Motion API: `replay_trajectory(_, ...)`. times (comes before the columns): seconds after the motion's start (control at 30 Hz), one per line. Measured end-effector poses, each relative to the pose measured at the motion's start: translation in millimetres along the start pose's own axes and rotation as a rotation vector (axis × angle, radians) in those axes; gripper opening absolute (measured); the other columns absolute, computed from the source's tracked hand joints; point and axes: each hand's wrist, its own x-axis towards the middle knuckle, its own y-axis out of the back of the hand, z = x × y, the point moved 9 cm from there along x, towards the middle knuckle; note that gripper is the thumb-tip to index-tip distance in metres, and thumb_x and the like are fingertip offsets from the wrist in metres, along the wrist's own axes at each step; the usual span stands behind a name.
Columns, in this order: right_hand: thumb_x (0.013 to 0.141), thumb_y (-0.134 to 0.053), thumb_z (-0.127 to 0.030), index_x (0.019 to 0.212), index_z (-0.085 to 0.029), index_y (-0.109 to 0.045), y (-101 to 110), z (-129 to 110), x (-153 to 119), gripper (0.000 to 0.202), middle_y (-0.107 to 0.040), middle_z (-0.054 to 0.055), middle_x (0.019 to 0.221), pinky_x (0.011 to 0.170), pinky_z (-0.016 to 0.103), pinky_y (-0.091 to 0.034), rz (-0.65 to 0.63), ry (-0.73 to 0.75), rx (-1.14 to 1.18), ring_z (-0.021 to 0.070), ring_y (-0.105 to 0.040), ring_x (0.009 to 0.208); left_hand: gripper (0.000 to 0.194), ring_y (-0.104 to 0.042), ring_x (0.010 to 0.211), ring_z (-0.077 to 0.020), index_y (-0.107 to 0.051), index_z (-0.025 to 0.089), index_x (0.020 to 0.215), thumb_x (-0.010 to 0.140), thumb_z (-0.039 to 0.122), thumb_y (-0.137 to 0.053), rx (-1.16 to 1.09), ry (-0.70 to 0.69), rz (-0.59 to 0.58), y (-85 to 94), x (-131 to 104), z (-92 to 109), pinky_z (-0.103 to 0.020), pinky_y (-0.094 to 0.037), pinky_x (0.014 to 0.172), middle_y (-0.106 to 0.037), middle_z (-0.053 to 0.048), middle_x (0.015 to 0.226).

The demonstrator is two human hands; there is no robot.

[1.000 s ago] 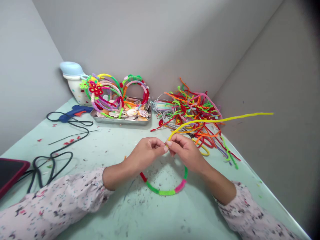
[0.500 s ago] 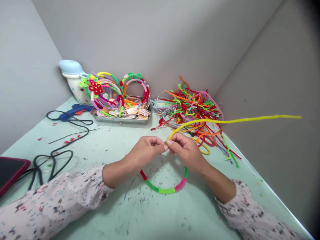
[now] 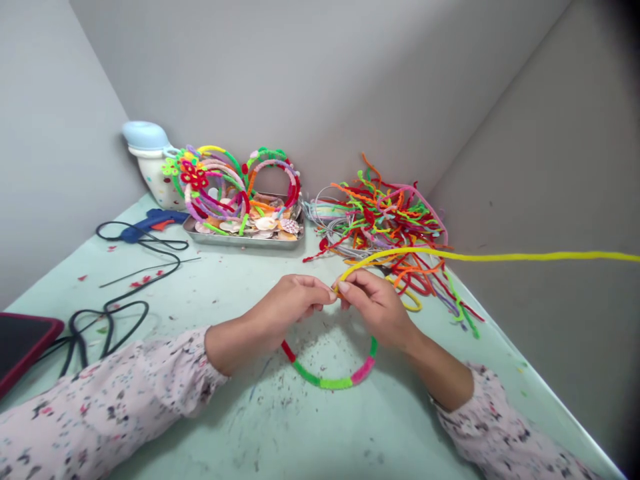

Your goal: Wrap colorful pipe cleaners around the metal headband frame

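Observation:
A hoop wrapped in red, green and pink pipe cleaner [image 3: 336,384] hangs just over the table below my hands. My left hand [image 3: 285,307] is closed in a pinch on the hoop's upper part, its fingers covering that stretch. Fingertip to fingertip with it, my right hand [image 3: 380,308] pinches a yellow pipe cleaner [image 3: 500,257] against the hoop. From there the long yellow strand arcs up and runs right, out of view. Exactly how its near end sits on the hoop is hidden by the fingers.
Behind lie a metal tray [image 3: 245,241] of shells with decorated hoops [image 3: 215,180] and a tangled pile of pipe cleaners [image 3: 395,213]. To the left are a blue glue gun [image 3: 150,223], black cord [image 3: 107,313], a white container [image 3: 157,177] and a red-edged device [image 3: 30,340].
The yellow strand's free part has dropped slightly and now reaches past the right edge of view. Both hands keep their pinch in nearly the same place.

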Motion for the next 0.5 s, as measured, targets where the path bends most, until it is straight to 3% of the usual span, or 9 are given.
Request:
replay_trajectory(0.23,0.09,-0.05,-0.03,0.073,-0.018,-0.059,1.4,-2.0,-1.9,0.023,-0.057,0.0,0.07,0.068,0.025,-0.041,0.016,0.075,-0.105,0.0127,-0.053,0.069,0.012,-0.025,0.047,-0.005,-0.058,0.014,0.066,0.069,0.026,-0.06,-0.003,0.037,0.015,1.2,0.5,-2.9,-0.022,-0.016,0.044,-0.039,0.006,0.054)
replay_trajectory(0.5,0.089,-0.049,-0.03,0.074,-0.018,-0.057,4.2,2.8,2.3,0.021,-0.056,-0.002,0.064,0.063,0.025,-0.04,-0.01,-0.033,0.024,0.012,-0.052,0.063,0.009,-0.027,0.047,-0.0053,-0.06,0.014,0.07,0.07,0.023,-0.057,-0.014,0.027,-0.024,-2.8,2.1,2.5,-0.021,-0.017,0.044,-0.042,0.005,0.054)
